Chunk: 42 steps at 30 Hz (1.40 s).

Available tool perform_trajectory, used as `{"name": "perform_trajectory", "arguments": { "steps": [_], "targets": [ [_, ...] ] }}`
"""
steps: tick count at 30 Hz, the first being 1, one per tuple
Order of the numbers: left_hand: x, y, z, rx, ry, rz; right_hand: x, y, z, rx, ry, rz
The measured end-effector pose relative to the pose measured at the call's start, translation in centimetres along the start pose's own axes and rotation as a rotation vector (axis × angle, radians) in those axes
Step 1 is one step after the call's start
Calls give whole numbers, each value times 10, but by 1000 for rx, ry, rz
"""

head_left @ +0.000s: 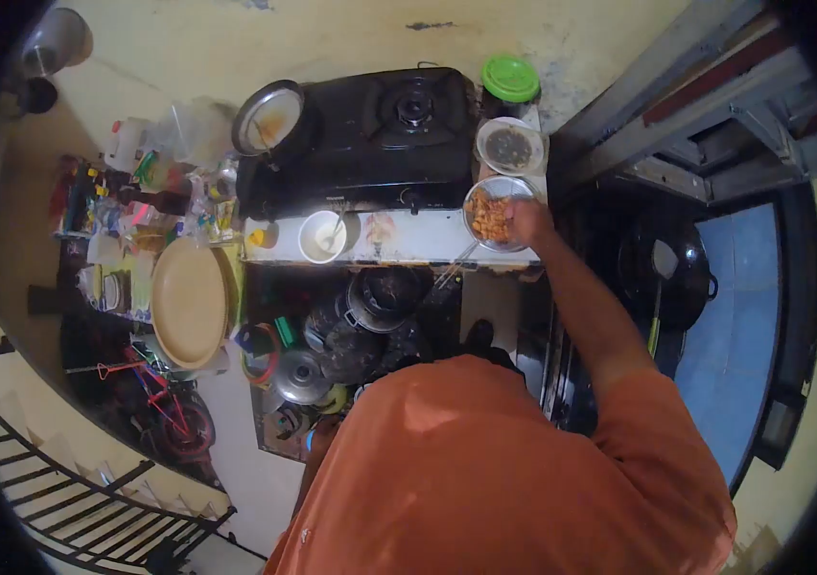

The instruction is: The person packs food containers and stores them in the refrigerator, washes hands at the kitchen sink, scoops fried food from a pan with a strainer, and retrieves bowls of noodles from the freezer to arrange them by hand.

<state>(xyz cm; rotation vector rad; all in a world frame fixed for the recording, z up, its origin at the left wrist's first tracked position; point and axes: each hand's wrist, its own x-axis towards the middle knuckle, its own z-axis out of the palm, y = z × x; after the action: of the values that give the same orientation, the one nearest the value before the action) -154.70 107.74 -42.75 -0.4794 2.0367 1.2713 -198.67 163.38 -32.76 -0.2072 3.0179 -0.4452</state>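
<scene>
My right hand reaches into a round metal strainer at the right end of the counter. Orange-brown fried pieces fill the strainer, and its long wire handle sticks out over the counter's front edge. The fingers are bunched against the food; what they pinch, if anything, is hidden. Low at my left side hangs my left hand, near the pots on the floor, with a blue band at the wrist. Its fingers do not show clearly. Just behind the strainer sits a pale bowl with dark contents.
A black two-burner stove carries a pan with whitish contents on its left. In front stands a white cup with a spoon. A green-lidded jar is at back right. Pots crowd below; a black wok is at right.
</scene>
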Motion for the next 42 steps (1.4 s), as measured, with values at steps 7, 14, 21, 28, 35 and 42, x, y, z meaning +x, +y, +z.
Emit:
{"name": "perform_trajectory", "arguments": {
  "steps": [7,14,21,28,35,42],
  "targets": [
    [-13,15,10,-217,196,18,-4,2,4,117,49,-5],
    [-14,23,15,38,319,-41,-2,15,7,570,192,-16],
    [-16,38,4,256,197,-39,-3,22,-27,268,349,10],
    [-20,55,8,163,272,-13,5,13,-19,-51,68,-20],
    [-21,41,14,-64,261,-44,10,0,-11,-95,-51,23],
    [-2,-54,11,394,158,157,12,-2,-2,-182,-83,26]
  ]
}}
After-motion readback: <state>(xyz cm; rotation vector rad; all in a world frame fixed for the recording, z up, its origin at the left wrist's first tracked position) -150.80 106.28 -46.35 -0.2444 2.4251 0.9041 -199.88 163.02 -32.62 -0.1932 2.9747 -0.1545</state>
